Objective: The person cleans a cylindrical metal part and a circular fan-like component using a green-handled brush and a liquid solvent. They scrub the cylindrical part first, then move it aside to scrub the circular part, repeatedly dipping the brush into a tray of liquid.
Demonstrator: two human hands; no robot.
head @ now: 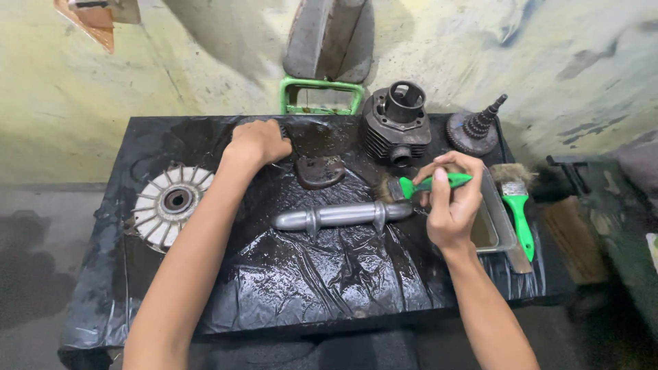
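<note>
The right hand point(452, 205) has its grip clamped on a green-handled brush point(421, 185), bristles pointing left at the grey shaft point(343, 216), which lies lengthwise left-to-right on the bench point(308, 288). The left hand point(259, 140) is fisted on a dark part, farther off.

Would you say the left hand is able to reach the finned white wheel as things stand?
Probably yes: the left hand rests further back on the black sheet, and nothing lies between it and the finned white wheel.

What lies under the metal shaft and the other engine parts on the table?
A wet, crinkled black plastic sheet lies under the metal shaft, covering the whole table top and draping over its front edge. The table's own surface is hidden beneath it.
</note>
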